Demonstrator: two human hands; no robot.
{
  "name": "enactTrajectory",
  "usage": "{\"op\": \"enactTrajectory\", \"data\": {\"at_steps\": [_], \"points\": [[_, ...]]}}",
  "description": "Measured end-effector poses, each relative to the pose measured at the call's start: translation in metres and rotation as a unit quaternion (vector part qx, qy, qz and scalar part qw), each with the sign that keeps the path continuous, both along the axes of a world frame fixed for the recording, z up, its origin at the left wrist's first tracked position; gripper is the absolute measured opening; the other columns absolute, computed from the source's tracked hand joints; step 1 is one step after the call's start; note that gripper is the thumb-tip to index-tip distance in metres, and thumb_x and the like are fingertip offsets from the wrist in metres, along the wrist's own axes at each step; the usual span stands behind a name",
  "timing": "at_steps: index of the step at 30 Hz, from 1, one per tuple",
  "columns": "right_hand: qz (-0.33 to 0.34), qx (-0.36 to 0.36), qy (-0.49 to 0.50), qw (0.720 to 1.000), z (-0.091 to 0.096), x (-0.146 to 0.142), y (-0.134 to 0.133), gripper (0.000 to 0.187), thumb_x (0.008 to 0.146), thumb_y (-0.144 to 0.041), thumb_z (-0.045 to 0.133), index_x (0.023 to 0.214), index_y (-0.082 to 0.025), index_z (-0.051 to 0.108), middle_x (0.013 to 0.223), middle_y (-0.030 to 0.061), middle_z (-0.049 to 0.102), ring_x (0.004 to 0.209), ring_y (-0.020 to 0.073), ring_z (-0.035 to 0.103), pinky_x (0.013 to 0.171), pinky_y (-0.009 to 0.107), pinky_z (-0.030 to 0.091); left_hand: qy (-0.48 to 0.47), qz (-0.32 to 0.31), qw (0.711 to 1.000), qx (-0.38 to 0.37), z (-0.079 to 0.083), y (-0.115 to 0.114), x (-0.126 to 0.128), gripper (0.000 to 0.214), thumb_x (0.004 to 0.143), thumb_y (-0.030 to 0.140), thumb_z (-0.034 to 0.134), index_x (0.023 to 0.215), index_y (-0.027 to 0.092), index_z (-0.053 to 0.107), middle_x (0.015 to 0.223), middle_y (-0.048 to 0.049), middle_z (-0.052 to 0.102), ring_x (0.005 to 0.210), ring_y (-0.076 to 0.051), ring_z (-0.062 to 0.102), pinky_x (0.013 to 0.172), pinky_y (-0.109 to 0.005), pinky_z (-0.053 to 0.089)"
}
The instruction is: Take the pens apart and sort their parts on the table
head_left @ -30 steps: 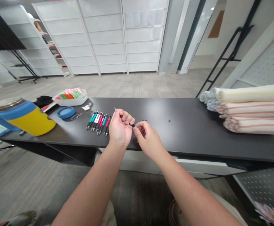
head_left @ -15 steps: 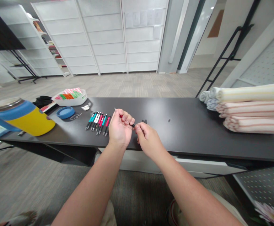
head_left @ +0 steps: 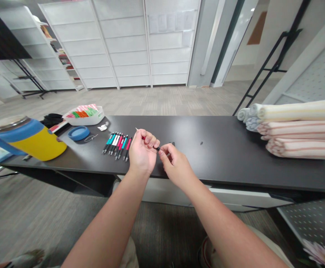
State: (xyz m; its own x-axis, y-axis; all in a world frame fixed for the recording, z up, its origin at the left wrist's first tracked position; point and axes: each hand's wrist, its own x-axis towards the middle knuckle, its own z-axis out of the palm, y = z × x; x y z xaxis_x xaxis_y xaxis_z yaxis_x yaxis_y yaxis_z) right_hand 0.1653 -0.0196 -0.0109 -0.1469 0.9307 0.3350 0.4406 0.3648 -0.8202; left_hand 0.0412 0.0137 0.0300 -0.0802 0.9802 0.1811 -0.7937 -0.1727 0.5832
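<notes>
My left hand [head_left: 142, 152] is closed round a red pen [head_left: 143, 137], whose thin white tip sticks out up and to the left. My right hand [head_left: 175, 163] pinches the pen's black end right beside my left fingers. Both hands hover over the front of a long black table [head_left: 220, 156]. A row of several teal, pink and white pens [head_left: 117, 143] lies on the table just left of my left hand. A small black part [head_left: 173, 143] peeks out behind my right hand.
A yellow jug with a blue sleeve and handle [head_left: 25, 138] stands at the left. Behind it are a blue round lid [head_left: 78, 133], a white tray of coloured items [head_left: 84, 114] and a small white object [head_left: 103, 127]. Rolled striped towels [head_left: 296, 128] are stacked at the right.
Hardly anything has moved. My right hand's fingers shifted slightly at the pen's black end, and both hands stay in place.
</notes>
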Motion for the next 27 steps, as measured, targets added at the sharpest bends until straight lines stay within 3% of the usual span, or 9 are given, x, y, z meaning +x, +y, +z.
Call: {"op": "enactTrajectory", "data": {"at_steps": [8, 12, 17, 21, 27], "points": [[0.032, -0.018, 0.013, 0.999, -0.001, -0.003, 0.002, 0.025, 0.104, -0.041, 0.047, 0.094, -0.024, 0.062, 0.074, -0.0029, 0.063, 0.067, 0.0151, 0.059, 0.062, 0.025, 0.042, 0.014, 0.002, 1.000, 0.005, 0.002, -0.006, -0.005, 0.032, 0.105, 0.034, 0.055, 0.077, 0.020, 0.046, 0.066, 0.0048, 0.033, 0.053, -0.009, 0.035, 0.055, -0.023, 0.038], [0.043, -0.023, 0.007, 0.999, -0.002, -0.001, 0.009, 0.032, 0.108, -0.042, 0.041, 0.104, -0.025, 0.068, 0.082, -0.0017, 0.071, 0.069, 0.0146, 0.063, 0.067, 0.026, 0.047, 0.031, 0.008, 0.999, 0.013, 0.003, -0.005, -0.016, 0.031, 0.104, 0.036, 0.056, 0.078, 0.020, 0.048, 0.067, 0.0048, 0.034, 0.053, -0.009, 0.035, 0.056, -0.023, 0.039], [-0.019, 0.028, -0.131, 0.991, -0.003, -0.005, 0.017, 0.029, 0.104, -0.030, 0.051, 0.126, -0.022, 0.069, 0.108, 0.0069, 0.076, 0.092, 0.0197, 0.070, 0.086, 0.032, 0.051, 0.056, 0.036, 0.997, 0.032, 0.006, -0.002, -0.038, 0.027, 0.102, 0.039, 0.054, 0.084, 0.020, 0.055, 0.067, 0.0043, 0.036, 0.055, -0.010, 0.038, 0.057, -0.024, 0.040], [-0.051, 0.038, -0.258, 0.964, -0.004, -0.019, 0.019, 0.033, 0.103, -0.025, 0.051, 0.131, -0.020, 0.068, 0.119, 0.0129, 0.072, 0.100, 0.0237, 0.070, 0.087, 0.034, 0.052, 0.105, 0.078, 0.991, 0.027, 0.001, 0.000, -0.051, 0.018, 0.097, 0.034, 0.058, 0.086, 0.020, 0.059, 0.068, 0.0033, 0.041, 0.056, -0.011, 0.042, 0.057, -0.023, 0.041], [-0.110, 0.022, -0.328, 0.938, -0.004, -0.035, 0.029, 0.024, 0.101, -0.034, 0.059, 0.114, -0.017, 0.070, 0.109, 0.0148, 0.072, 0.093, 0.0265, 0.071, 0.078, 0.034, 0.052, 0.285, 0.119, 0.951, 0.024, -0.014, -0.003, -0.059, 0.011, 0.096, 0.028, 0.061, 0.090, 0.020, 0.064, 0.070, 0.0011, 0.052, 0.060, -0.012, 0.047, 0.056, -0.020, 0.040]]}}
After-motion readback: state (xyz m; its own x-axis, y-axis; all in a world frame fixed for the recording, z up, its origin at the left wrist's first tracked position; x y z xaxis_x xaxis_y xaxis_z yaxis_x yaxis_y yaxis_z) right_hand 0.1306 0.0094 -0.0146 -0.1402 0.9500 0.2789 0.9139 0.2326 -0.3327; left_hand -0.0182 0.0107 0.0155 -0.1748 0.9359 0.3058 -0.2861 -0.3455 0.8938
